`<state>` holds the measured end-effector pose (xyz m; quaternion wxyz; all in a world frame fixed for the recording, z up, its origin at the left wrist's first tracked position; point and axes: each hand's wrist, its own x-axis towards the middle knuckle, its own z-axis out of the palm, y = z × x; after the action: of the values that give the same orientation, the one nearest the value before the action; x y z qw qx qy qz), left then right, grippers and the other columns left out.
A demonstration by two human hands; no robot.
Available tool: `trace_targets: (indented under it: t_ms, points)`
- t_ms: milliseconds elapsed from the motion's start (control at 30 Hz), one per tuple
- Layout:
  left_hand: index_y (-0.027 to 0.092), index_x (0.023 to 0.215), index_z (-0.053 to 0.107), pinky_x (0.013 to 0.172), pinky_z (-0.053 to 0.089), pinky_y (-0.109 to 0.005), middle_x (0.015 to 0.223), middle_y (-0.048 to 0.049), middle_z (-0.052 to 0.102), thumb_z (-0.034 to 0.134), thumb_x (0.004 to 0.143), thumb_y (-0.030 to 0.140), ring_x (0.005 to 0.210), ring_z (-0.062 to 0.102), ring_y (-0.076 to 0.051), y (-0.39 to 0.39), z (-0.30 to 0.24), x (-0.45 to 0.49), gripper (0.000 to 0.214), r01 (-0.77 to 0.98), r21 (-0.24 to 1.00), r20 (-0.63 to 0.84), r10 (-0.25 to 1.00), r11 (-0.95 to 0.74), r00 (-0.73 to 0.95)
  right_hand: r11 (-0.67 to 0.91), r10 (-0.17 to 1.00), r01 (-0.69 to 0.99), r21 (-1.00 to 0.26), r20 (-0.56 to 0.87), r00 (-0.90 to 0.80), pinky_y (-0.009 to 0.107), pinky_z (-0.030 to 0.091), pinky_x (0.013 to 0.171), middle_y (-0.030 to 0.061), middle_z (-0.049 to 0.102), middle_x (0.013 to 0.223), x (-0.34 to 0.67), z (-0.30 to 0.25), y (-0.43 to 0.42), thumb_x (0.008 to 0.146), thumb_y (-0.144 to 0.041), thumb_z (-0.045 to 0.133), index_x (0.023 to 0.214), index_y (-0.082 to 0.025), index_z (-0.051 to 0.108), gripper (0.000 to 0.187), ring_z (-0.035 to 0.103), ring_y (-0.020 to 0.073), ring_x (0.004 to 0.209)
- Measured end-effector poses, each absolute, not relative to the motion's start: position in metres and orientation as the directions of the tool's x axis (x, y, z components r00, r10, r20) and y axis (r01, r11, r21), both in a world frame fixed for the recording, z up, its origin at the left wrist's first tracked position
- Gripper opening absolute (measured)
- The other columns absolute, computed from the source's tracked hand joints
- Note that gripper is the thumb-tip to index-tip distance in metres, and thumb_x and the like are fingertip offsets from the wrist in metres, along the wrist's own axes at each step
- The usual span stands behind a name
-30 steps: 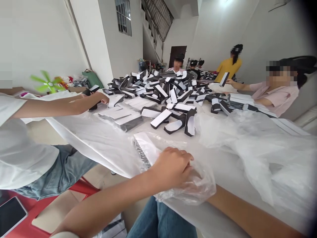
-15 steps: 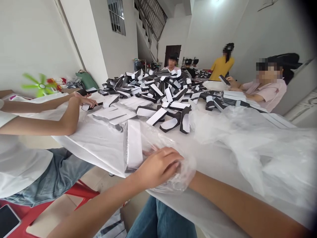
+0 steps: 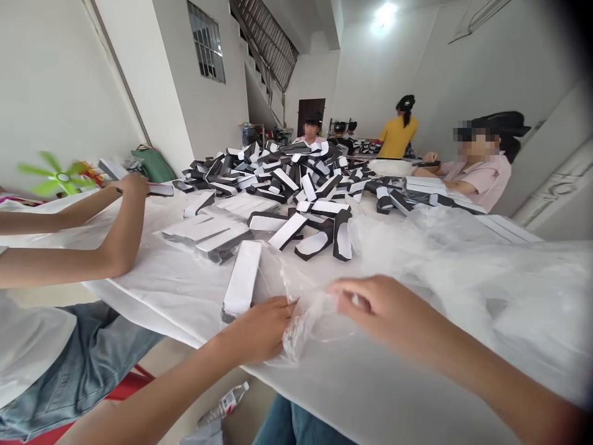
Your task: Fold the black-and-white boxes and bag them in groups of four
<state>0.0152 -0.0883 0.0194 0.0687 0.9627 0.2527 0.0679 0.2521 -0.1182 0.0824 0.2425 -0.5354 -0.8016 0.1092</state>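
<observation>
A clear plastic bag (image 3: 306, 324) lies near the table's front edge. In its far left end rests a white-faced block with dark sides (image 3: 243, 272), perhaps a stack of the folded pieces. My left hand (image 3: 266, 327) is closed on the crumpled near part of the bag, just right of the block. To the right, my right hand (image 3: 377, 303) has thumb and forefinger curled together at the bag's loose edge, seemingly pinching the film. The exact contact at those fingertips is blurred.
A big heap of black-and-white folded pieces (image 3: 282, 176) covers the table's middle. Filled bags (image 3: 208, 232) lie left of centre, and loose plastic film (image 3: 463, 272) spreads at right. A co-worker's arms (image 3: 115, 247) reach in from the left. A bottle (image 3: 229, 398) lies on the floor.
My right hand has come out of the bag and moved up to its right edge. My left hand has shifted slightly left and down. The co-worker at left has lifted a piece.
</observation>
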Motion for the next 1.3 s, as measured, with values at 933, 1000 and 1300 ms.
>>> trace_targets:
  t_ms: [933, 1000, 1300]
  points:
    - [0.021, 0.1, 0.069, 0.091, 0.049, -0.038, 0.112, -0.0066, 0.067, 0.04, 0.078, 0.01, 0.102, 0.061, -0.024, -0.028, 0.051, 0.025, 0.038, 0.434, 0.76, 0.351, 0.867, -0.484, 0.354, 0.381, 0.904, 0.833, -0.401, 0.35, -0.245, 0.029, 0.044, 0.069, 0.0058, 0.064, 0.091, 0.229, 0.008, 0.046, 0.085, -0.019, 0.058, 0.084, -0.018, 0.065, 0.007, 0.061, 0.0192, 0.079]
    - [0.021, 0.097, 0.065, 0.084, 0.052, -0.034, 0.115, -0.006, 0.063, 0.043, 0.08, 0.016, 0.1, 0.06, -0.022, -0.011, 0.057, 0.048, 0.028, 0.185, 0.892, 0.4, 0.911, -0.412, 0.101, 0.39, 0.893, 0.81, -0.437, 0.393, -0.218, 0.028, 0.045, 0.071, 0.0042, 0.064, 0.09, 0.232, 0.022, 0.046, 0.088, -0.023, 0.056, 0.083, -0.018, 0.064, 0.01, 0.061, 0.0175, 0.08]
    - [0.012, 0.101, 0.065, 0.073, 0.056, -0.036, 0.096, -0.0135, 0.07, 0.044, 0.089, 0.054, 0.086, 0.067, -0.026, 0.033, 0.044, 0.077, 0.048, -0.578, 0.78, -0.131, 0.966, 0.24, 0.223, 0.679, 0.699, 0.452, -0.579, 0.319, -0.641, 0.028, 0.047, 0.078, 0.0003, 0.065, 0.096, 0.24, 0.08, 0.006, 0.081, -0.024, 0.061, 0.079, -0.021, 0.065, 0.006, 0.061, 0.0148, 0.086]
